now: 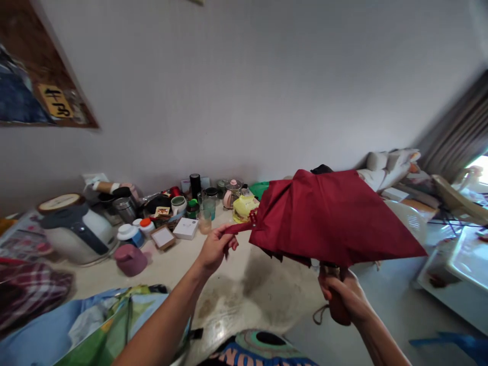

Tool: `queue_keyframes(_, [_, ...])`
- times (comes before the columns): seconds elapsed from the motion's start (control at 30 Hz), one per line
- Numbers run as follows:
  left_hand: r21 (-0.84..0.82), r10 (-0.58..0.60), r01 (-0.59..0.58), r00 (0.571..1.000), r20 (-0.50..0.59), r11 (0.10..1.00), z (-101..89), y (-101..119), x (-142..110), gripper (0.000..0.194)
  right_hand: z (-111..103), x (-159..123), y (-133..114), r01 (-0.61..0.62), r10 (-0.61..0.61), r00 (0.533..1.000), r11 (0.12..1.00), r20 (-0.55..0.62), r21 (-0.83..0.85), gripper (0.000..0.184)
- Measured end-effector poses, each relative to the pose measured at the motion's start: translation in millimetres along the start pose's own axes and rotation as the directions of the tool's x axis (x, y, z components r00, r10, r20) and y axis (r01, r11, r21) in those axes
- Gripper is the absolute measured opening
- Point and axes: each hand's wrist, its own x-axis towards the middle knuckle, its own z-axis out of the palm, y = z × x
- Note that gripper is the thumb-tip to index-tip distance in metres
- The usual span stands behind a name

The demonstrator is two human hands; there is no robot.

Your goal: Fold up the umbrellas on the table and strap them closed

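Note:
A dark red folding umbrella (328,216) hangs half collapsed in the air over the right end of a beige counter (244,290). My right hand (345,295) is closed around the umbrella's reddish handle, below the canopy. My left hand (217,246) pinches the red closing strap at the canopy's left edge. The shaft is hidden under the fabric.
The counter's back holds a white rice cooker (78,229), a pink cup (131,259), a white box (185,227), glasses, jars and a black flask (195,185). Colourful bags (95,325) lie at the near left. A sofa (392,170) and a low table (463,264) stand at the right.

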Motion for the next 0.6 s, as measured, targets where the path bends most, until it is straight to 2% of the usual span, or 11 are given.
queue_keyframes(0.07, [0.101, 0.031, -0.016, 0.989, -0.148, 0.995, -13.8, -2, 2, 0.028, 3, 5, -5, -0.021, 0.021, 1.0, 1.0, -0.01, 0.013, 0.024])
queue_keyframes(0.13, [0.379, 0.206, -0.07, 0.921, -0.33, 0.923, -22.1, -7, 1, 0.027, 7, 9, -9, -0.032, 0.032, 0.999, 0.999, -0.005, 0.011, 0.03])
queue_keyframes(0.17, [0.53, 0.317, -0.086, 0.877, -0.362, 0.844, -23.5, -9, 0, 0.027, 9, 11, -11, -0.036, 0.036, 0.999, 0.999, 0.007, 0.01, 0.032])
queue_keyframes(0.2, [0.647, 0.41, -0.101, 0.844, -0.347, 0.756, -23.2, -12, -2, 0.028, 12, 13, -12, -0.041, 0.041, 0.999, 0.999, 0.021, 0.012, 0.034])
queue_keyframes(0.23, [0.72, 0.467, -0.121, 0.83, -0.304, 0.684, -21.2, -13, -4, 0.028, 14, 14, -13, -0.045, 0.045, 0.998, 0.999, 0.032, 0.019, 0.035])
queue_keyframes(0.3, [0.752, 0.472, -0.163, 0.855, -0.216, 0.638, -13.2, -14, -10, 0.025, 17, 17, -13, -0.046, 0.044, 0.998, 0.998, 0.042, 0.052, 0.034])
queue_keyframes(0.43, [0.65, 0.35, -0.19, 0.928, -0.125, 0.736, 7.9, -7, -20, 0.019, 21, 20, -13, -0.029, 0.023, 0.997, 0.996, 0.073, 0.085, 0.032])
queue_keyframes(0.6, [0.572, 0.327, -0.242, 0.944, -0.048, 0.783, 28.2, 9, -26, 0.024, 24, 24, -13, -0.02, 0.019, 0.997, 1.0, 0.072, 0.023, 0.029])
